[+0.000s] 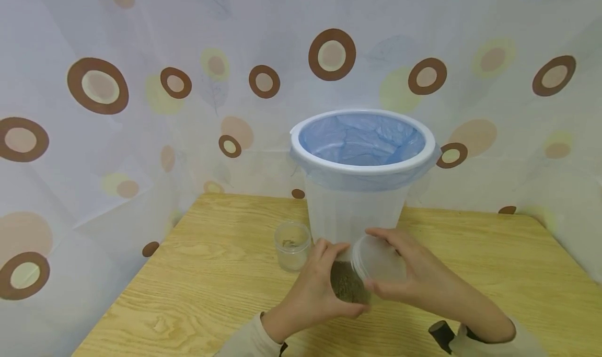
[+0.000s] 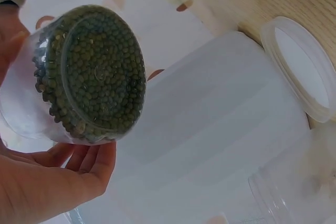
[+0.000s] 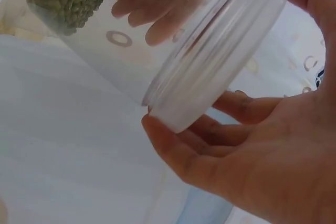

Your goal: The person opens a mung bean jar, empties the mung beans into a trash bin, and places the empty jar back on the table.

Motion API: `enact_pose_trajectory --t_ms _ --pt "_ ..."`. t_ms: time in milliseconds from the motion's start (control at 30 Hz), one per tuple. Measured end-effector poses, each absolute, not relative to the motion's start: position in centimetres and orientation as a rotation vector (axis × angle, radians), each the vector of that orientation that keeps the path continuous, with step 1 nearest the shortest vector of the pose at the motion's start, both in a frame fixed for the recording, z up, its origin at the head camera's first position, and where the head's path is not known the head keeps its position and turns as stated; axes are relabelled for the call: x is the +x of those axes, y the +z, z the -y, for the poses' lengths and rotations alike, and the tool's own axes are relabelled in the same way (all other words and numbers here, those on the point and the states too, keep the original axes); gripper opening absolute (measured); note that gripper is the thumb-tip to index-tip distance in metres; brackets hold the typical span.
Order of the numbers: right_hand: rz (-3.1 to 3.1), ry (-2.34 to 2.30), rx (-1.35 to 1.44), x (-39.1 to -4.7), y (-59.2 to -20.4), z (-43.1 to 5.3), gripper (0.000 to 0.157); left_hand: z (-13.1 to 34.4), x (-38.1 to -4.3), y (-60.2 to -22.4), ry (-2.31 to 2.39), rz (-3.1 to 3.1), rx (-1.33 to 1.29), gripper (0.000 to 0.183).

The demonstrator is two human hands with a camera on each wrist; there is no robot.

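Note:
A clear plastic jar [image 1: 347, 283] of small green beans, which look like mung beans [image 2: 102, 74], is held tilted on its side above the table. My left hand [image 1: 316, 291] grips it round the body near the base. My right hand [image 1: 404, 268] holds the frosted screw lid [image 3: 220, 61] by its edge, thumb on one side and fingers on the other. The lid sits at the jar's mouth. Inside, the beans lie toward the base, leaving a bare clear stretch near the lid.
Just left of the hands, a second clear jar [image 1: 292, 247] stands uncovered, with a few brownish bits inside. Behind them is a white bin [image 1: 355, 210] lined with a blue bag [image 1: 362, 137]. The left wrist view shows another frosted lid [image 2: 302, 69] by the bin on the wooden table [image 1: 188, 273].

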State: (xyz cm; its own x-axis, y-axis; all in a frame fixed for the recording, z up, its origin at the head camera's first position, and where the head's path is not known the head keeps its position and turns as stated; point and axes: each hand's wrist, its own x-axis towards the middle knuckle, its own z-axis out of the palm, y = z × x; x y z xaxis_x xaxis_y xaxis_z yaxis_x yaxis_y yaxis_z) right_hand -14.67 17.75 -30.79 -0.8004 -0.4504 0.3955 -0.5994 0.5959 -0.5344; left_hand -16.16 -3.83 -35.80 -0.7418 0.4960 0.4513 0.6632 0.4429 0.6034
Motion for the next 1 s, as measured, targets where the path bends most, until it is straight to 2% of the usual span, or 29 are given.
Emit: enact_pose_trajectory --t_ms 400,700,833,1000 --pt "2.499 0.943 1.268 -14.9 -30.9 -19.2 0.081 4.5 -16.4 -35.9 -1.504 2.528 -1.254 0.080" --pt "2.490 0.993 1.457 -14.9 -30.5 -19.6 0.091 4.7 -16.6 -36.0 -1.501 2.521 -1.351 0.078" --pt "2.538 0.973 1.417 -14.7 -30.4 -19.6 0.087 4.6 -16.5 -36.1 -1.536 2.521 -1.325 0.077" --pt "2.653 1.044 1.106 -14.4 -30.5 -19.0 0.076 4.3 -16.1 -36.0 -1.490 2.549 -1.159 0.081"
